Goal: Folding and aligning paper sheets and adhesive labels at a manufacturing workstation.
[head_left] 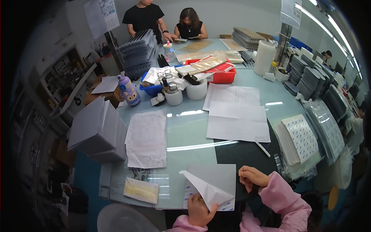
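A grey square sheet (pixel 222 172) lies at the table's front edge. Its white liner, printed blue on one side, is folded back as a pointed white flap (pixel 208 189) across the sheet. My left hand (pixel 199 210) is closed on the sheet's lower part, thumb by the flap's lower end. Just right of the sheet, over the black mat (pixel 247 154), my right hand (pixel 253 178) is closed with curled fingers. Whatever may be inside those fingers is hidden. A wrapped pale yellow pad (pixel 141 190) rests to the left of the sheet.
Written papers (pixel 146 139) and blank white sheets (pixel 237 121) lie farther back. A white stick (pixel 262 149) sits near a stack of blue-printed sheets (pixel 299 139). Grey boards (pixel 98 129) stand left. Blue (pixel 152 89) and red bins (pixel 224 77) are behind. Two people work across the table.
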Demonstrator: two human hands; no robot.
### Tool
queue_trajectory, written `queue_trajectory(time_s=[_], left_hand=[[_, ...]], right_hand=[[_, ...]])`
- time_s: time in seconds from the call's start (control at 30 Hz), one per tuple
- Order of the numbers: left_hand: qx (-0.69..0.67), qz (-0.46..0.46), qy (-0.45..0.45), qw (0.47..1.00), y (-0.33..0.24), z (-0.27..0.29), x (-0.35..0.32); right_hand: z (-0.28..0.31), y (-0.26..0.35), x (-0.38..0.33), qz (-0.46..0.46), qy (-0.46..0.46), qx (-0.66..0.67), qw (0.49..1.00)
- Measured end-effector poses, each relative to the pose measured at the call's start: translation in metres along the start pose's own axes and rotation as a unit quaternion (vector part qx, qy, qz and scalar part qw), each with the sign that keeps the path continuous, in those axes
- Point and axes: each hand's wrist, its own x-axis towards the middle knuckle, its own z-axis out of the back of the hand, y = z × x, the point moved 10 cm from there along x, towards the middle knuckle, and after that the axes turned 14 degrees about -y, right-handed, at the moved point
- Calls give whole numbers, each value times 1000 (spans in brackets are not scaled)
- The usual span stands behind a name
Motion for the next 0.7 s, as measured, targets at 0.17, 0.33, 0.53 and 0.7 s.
queue_trajectory(time_s=[0.17,0.33,0.53,0.7], left_hand=[[-14,15,-14,1000,4,2,13],[-31,34,-30,999,3,5,24],[-39,51,-23,998,7,-2,20],[-42,47,-23,998,6,-2,17]], right_hand=[[4,7,8,27,-24,-61,998],[4,13,15,7,-34,-108,994],[6,8,14,-52,-33,-195,979],[0,5,13,-76,2,-218,973]])
